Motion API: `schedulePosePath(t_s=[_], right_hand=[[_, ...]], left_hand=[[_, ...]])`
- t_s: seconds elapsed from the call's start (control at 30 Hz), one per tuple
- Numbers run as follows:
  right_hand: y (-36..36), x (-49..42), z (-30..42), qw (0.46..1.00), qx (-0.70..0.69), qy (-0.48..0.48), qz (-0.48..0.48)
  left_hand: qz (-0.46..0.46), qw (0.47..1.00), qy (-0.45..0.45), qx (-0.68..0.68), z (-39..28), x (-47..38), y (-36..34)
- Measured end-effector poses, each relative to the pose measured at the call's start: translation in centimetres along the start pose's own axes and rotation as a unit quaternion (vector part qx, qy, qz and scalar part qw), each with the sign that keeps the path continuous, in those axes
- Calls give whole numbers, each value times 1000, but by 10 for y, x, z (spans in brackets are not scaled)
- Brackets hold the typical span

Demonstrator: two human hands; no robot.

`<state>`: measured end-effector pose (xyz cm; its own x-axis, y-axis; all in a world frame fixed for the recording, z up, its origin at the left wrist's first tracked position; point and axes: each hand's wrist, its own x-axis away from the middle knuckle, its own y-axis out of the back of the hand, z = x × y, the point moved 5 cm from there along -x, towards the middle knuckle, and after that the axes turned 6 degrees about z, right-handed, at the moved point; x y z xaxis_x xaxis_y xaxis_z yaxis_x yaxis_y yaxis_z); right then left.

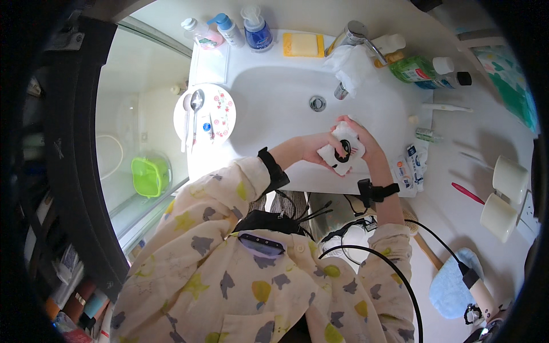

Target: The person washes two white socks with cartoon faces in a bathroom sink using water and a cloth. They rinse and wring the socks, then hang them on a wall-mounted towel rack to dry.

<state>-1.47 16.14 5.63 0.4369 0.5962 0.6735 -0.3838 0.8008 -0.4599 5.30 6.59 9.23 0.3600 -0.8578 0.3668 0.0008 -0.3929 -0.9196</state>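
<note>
Over the near side of the white washbasin (274, 103), both hands hold a small white cloth item (349, 139) with a black printed design. My left hand (317, 148) grips it from the left, its thumb lying across the black print. My right hand (364, 135) is wrapped around its far and right side. The folds and fingers hide what kind of item it is. Beyond the hands, a white crumpled cloth or film (349, 68) hangs over the faucet (356, 32), whose spout end (341, 91) points toward the metal drain (317, 103).
A floral plate (223, 111) with spoons (197, 100) sits on the left rim. Pump bottles (258, 36) and a yellow sponge (303, 45) line the back. Bottles (414, 69) and packets (416, 163) crowd the right. A black cable (399, 274) arcs beside my right arm.
</note>
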Motion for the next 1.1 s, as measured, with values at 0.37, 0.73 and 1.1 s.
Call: schedulePosePath(t_s=[0.37,0.73,1.1], right_hand=[[-1,51,28,973,209,83,-44],[-33,74,33,931,296,206,-46],[-41,104,35,909,309,260,-107]], left_hand=[[-154,890,-180,-390,-47,15,28],[-94,883,-120,-444,-35,18,-4],[-166,855,-242,-428,-45,55,-33]])
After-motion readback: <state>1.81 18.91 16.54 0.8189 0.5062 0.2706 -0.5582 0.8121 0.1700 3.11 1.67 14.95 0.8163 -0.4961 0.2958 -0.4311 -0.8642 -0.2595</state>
